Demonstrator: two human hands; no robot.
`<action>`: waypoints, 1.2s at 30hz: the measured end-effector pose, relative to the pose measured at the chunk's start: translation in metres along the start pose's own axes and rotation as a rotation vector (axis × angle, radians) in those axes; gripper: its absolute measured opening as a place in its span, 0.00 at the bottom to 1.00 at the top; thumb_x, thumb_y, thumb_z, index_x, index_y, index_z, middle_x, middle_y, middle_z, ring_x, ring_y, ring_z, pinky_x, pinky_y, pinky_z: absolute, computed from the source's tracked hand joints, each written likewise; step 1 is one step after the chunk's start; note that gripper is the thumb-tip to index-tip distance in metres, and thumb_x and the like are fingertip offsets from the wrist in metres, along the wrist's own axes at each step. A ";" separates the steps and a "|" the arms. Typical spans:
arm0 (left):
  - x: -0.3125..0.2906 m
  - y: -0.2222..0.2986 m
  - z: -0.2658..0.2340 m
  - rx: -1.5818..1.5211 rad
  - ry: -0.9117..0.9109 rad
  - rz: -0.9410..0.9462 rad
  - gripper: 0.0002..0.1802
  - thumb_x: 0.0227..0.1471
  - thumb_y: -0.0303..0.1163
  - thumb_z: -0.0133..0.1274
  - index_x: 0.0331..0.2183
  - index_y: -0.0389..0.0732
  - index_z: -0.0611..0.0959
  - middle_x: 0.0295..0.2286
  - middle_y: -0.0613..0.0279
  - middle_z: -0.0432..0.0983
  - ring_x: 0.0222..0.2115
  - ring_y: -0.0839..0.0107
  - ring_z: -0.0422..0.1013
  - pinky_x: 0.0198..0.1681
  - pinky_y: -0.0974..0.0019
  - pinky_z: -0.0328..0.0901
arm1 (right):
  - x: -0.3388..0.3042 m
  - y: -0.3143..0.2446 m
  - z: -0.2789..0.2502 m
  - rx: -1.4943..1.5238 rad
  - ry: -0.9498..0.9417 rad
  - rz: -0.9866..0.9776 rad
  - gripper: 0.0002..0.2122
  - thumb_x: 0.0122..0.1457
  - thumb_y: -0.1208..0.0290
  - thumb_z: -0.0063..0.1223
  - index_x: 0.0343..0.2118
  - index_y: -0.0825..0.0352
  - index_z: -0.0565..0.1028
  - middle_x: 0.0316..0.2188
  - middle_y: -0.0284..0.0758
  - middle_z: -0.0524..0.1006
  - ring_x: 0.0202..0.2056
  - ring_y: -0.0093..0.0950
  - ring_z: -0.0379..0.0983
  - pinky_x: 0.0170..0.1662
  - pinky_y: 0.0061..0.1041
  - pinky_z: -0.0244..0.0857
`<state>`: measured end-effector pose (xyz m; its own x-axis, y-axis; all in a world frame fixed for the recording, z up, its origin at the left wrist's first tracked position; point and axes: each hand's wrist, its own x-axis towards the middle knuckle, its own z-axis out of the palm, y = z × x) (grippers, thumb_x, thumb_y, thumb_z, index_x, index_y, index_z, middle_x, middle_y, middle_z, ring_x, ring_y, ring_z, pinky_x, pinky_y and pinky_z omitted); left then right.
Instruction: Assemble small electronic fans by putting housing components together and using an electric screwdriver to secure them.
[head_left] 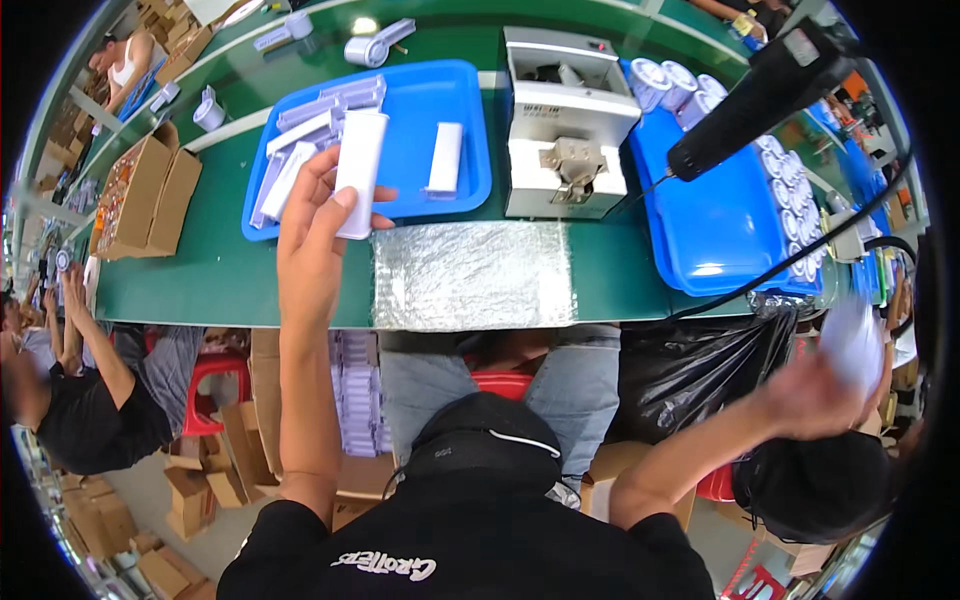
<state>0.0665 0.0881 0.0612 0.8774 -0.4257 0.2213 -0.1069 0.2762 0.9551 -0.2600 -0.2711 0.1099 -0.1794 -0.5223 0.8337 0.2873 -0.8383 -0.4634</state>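
Observation:
My left hand (308, 235) grips a long white plastic housing (360, 165), thumb across its front and fingers behind. It is held upright over the near edge of a blue tray (478, 130). In that tray lie several similar pale housings (285, 180) on the left, and a single white housing (447, 157) on the right. Out at the far right, my right hand (815, 395) is smeared by motion. A blurred whitish part (853, 345) appears to be held in its fingers; its exact shape cannot be made out.
A silvery padded mat (475, 275) lies on the green bench (215, 285). Behind stands a grey metal machine (565, 130). A black electric screwdriver (740, 110) hangs over a second blue tray (710, 235), beside round white parts (790, 200). An open carton (150, 195) stands left. Co-workers sit on both sides.

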 end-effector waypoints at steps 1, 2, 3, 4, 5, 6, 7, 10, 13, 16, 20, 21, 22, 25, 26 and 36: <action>-0.010 0.006 0.013 -0.077 0.013 -0.047 0.28 0.66 0.30 0.49 0.64 0.31 0.68 0.46 0.49 0.79 0.44 0.61 0.78 0.46 0.59 0.72 | -0.032 -0.028 0.011 -0.016 -0.159 -0.185 0.34 0.67 0.53 0.58 0.62 0.80 0.63 0.53 0.59 0.74 0.55 0.54 0.76 0.58 0.52 0.76; -0.016 0.003 0.012 -0.065 0.036 -0.061 0.28 0.66 0.30 0.49 0.64 0.31 0.68 0.46 0.49 0.79 0.44 0.61 0.78 0.46 0.59 0.72 | -0.022 -0.035 0.001 0.340 -0.844 0.032 0.35 0.67 0.49 0.59 0.65 0.73 0.61 0.52 0.59 0.75 0.51 0.53 0.78 0.57 0.51 0.76; -0.018 -0.003 0.015 -0.226 -0.100 -0.119 0.28 0.67 0.31 0.48 0.63 0.30 0.69 0.46 0.49 0.79 0.42 0.62 0.77 0.46 0.59 0.71 | -0.028 -0.035 0.038 0.262 -1.142 -0.128 0.32 0.62 0.50 0.66 0.61 0.66 0.70 0.51 0.59 0.76 0.48 0.50 0.80 0.53 0.47 0.77; -0.019 -0.009 0.016 -0.392 -0.225 -0.169 0.27 0.67 0.32 0.48 0.63 0.29 0.69 0.46 0.49 0.79 0.40 0.63 0.76 0.46 0.60 0.71 | -0.099 -0.055 0.079 0.185 -0.888 0.056 0.26 0.55 0.59 0.74 0.55 0.64 0.79 0.51 0.55 0.77 0.48 0.44 0.80 0.50 0.39 0.77; -0.019 -0.020 0.021 -0.496 -0.196 -0.215 0.27 0.68 0.33 0.47 0.62 0.27 0.71 0.46 0.49 0.79 0.39 0.65 0.75 0.45 0.62 0.69 | -0.116 -0.062 0.104 0.098 -1.037 0.101 0.23 0.50 0.71 0.76 0.50 0.66 0.84 0.52 0.49 0.76 0.48 0.39 0.79 0.48 0.34 0.76; -0.016 -0.027 0.027 -0.617 -0.239 -0.265 0.26 0.70 0.35 0.47 0.61 0.26 0.72 0.46 0.49 0.79 0.41 0.64 0.76 0.50 0.60 0.70 | -0.138 -0.057 0.116 0.162 -1.064 0.201 0.23 0.53 0.76 0.73 0.54 0.66 0.83 0.51 0.44 0.74 0.48 0.37 0.77 0.48 0.31 0.74; -0.013 -0.036 0.034 -0.628 -0.164 -0.283 0.26 0.71 0.36 0.48 0.60 0.26 0.72 0.47 0.48 0.79 0.43 0.63 0.76 0.52 0.59 0.70 | -0.150 -0.057 0.124 0.164 -1.044 0.274 0.21 0.55 0.78 0.71 0.53 0.68 0.82 0.50 0.43 0.73 0.47 0.37 0.78 0.48 0.30 0.73; -0.015 -0.043 0.055 -0.607 -0.023 -0.294 0.27 0.71 0.38 0.52 0.59 0.26 0.73 0.49 0.45 0.79 0.51 0.57 0.77 0.61 0.53 0.70 | -0.164 -0.059 0.131 0.236 -1.015 0.417 0.20 0.56 0.79 0.69 0.53 0.68 0.82 0.49 0.43 0.73 0.48 0.36 0.78 0.47 0.29 0.73; -0.021 -0.041 0.060 -0.570 0.018 -0.263 0.27 0.71 0.37 0.53 0.59 0.25 0.72 0.53 0.39 0.77 0.56 0.52 0.75 0.65 0.51 0.68 | -0.165 -0.063 0.133 0.300 -1.046 0.501 0.18 0.57 0.78 0.67 0.52 0.68 0.82 0.48 0.42 0.74 0.46 0.34 0.77 0.47 0.28 0.72; -0.021 -0.043 0.059 -0.545 0.061 -0.237 0.25 0.70 0.37 0.53 0.57 0.25 0.74 0.52 0.39 0.77 0.55 0.51 0.76 0.65 0.50 0.69 | -0.167 -0.062 0.134 0.370 -1.165 0.565 0.18 0.58 0.78 0.66 0.52 0.67 0.82 0.46 0.39 0.76 0.45 0.33 0.77 0.47 0.28 0.71; -0.023 -0.042 0.059 -0.595 0.055 -0.244 0.23 0.68 0.37 0.57 0.55 0.29 0.75 0.49 0.44 0.79 0.52 0.55 0.78 0.62 0.51 0.71 | -0.175 -0.060 0.135 0.435 -1.283 0.695 0.17 0.60 0.76 0.65 0.53 0.66 0.81 0.44 0.37 0.77 0.45 0.31 0.76 0.46 0.27 0.70; -0.024 -0.042 0.059 -0.585 0.049 -0.248 0.23 0.68 0.37 0.57 0.55 0.29 0.75 0.49 0.44 0.80 0.52 0.56 0.78 0.62 0.51 0.71 | -0.176 -0.059 0.135 0.436 -1.284 0.694 0.17 0.60 0.76 0.65 0.53 0.66 0.81 0.44 0.37 0.77 0.45 0.31 0.76 0.46 0.27 0.70; -0.025 -0.042 0.059 -0.575 0.043 -0.252 0.23 0.68 0.37 0.58 0.55 0.29 0.75 0.48 0.44 0.80 0.52 0.56 0.78 0.62 0.51 0.71 | -0.177 -0.058 0.135 0.451 -1.304 0.756 0.16 0.61 0.75 0.64 0.53 0.65 0.81 0.44 0.37 0.77 0.45 0.30 0.76 0.46 0.26 0.69; -0.025 -0.044 0.057 -0.589 0.034 -0.248 0.23 0.68 0.37 0.58 0.55 0.30 0.75 0.48 0.45 0.80 0.52 0.56 0.78 0.61 0.51 0.71 | -0.171 -0.054 0.134 0.449 -1.419 0.788 0.16 0.65 0.75 0.59 0.55 0.67 0.80 0.48 0.37 0.76 0.47 0.27 0.76 0.44 0.23 0.74; -0.025 -0.044 0.057 -0.590 0.036 -0.247 0.23 0.68 0.37 0.58 0.55 0.30 0.75 0.48 0.45 0.80 0.52 0.56 0.78 0.61 0.51 0.71 | -0.169 -0.054 0.134 0.430 -1.512 0.757 0.16 0.67 0.76 0.55 0.56 0.69 0.79 0.52 0.38 0.74 0.50 0.23 0.75 0.42 0.21 0.79; -0.028 -0.044 0.054 -0.500 -0.032 -0.248 0.26 0.66 0.36 0.61 0.57 0.31 0.72 0.48 0.45 0.80 0.50 0.59 0.79 0.60 0.54 0.71 | -0.184 -0.051 0.135 0.461 -1.304 0.869 0.17 0.63 0.73 0.64 0.55 0.66 0.80 0.45 0.36 0.77 0.43 0.26 0.74 0.41 0.24 0.69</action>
<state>0.0216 0.0416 0.0236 0.8323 -0.5541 0.0152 0.3429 0.5363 0.7712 -0.1149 -0.1109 0.0208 0.9796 -0.1060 0.1706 0.1553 -0.1391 -0.9780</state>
